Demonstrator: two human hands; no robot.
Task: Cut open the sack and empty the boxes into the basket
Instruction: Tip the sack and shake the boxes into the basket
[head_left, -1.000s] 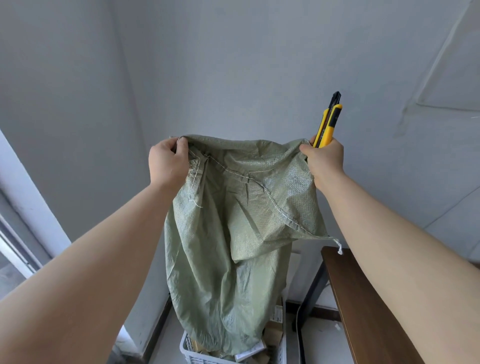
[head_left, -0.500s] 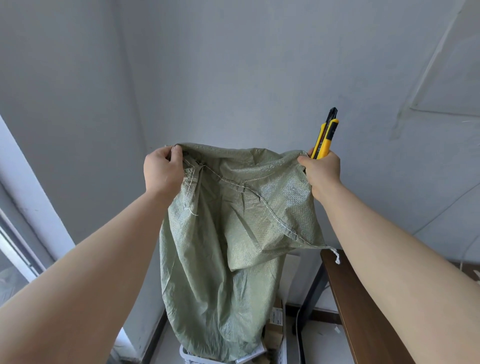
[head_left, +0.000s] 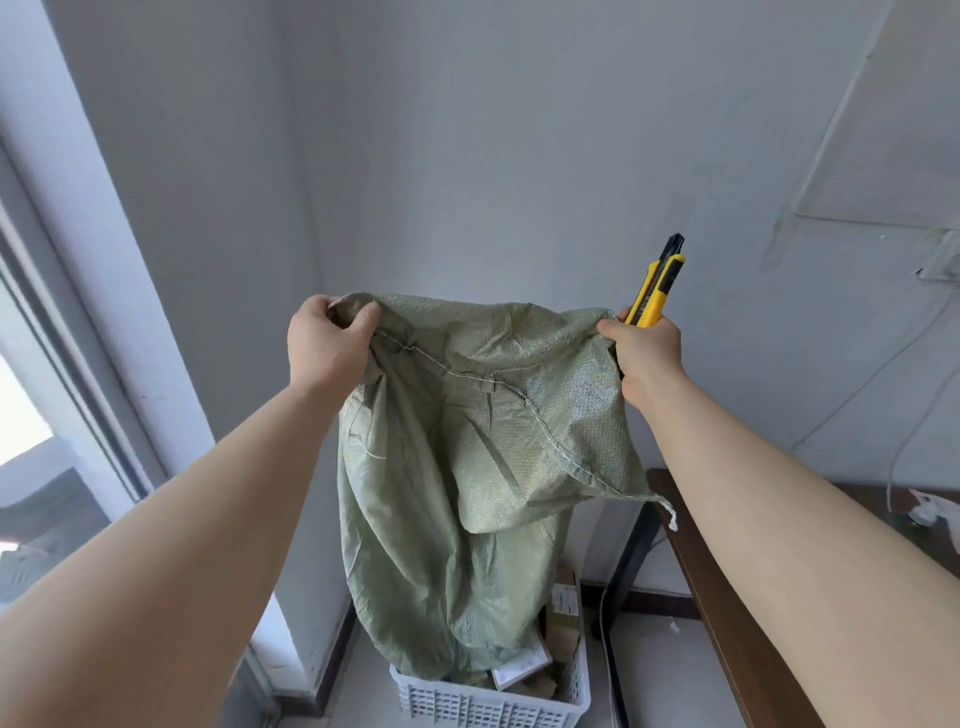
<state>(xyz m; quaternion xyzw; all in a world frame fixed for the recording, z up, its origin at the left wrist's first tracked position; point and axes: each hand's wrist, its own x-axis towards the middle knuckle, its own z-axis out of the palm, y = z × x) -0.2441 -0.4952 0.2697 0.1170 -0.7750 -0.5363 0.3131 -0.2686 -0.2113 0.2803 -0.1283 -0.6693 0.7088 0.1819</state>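
Note:
A limp green woven sack (head_left: 467, 467) hangs upside down in front of me, its lower end reaching into a white slotted basket (head_left: 488, 704) on the floor. Cardboard boxes (head_left: 563, 618) show in the basket beside and under the sack. My left hand (head_left: 324, 343) grips the sack's upper left corner. My right hand (head_left: 644, 348) grips the upper right corner and also holds a yellow utility knife (head_left: 657, 286) that points up. What is inside the sack is hidden.
A dark brown table (head_left: 727, 597) stands at the right with a white cable on it. A window frame (head_left: 78, 364) runs along the left. Grey walls meet in the corner behind the sack. A white cord lies on the floor by the basket.
Both hands have come down a little with the sack, and more of the basket and boxes shows below. The grips on the sack and knife are unchanged.

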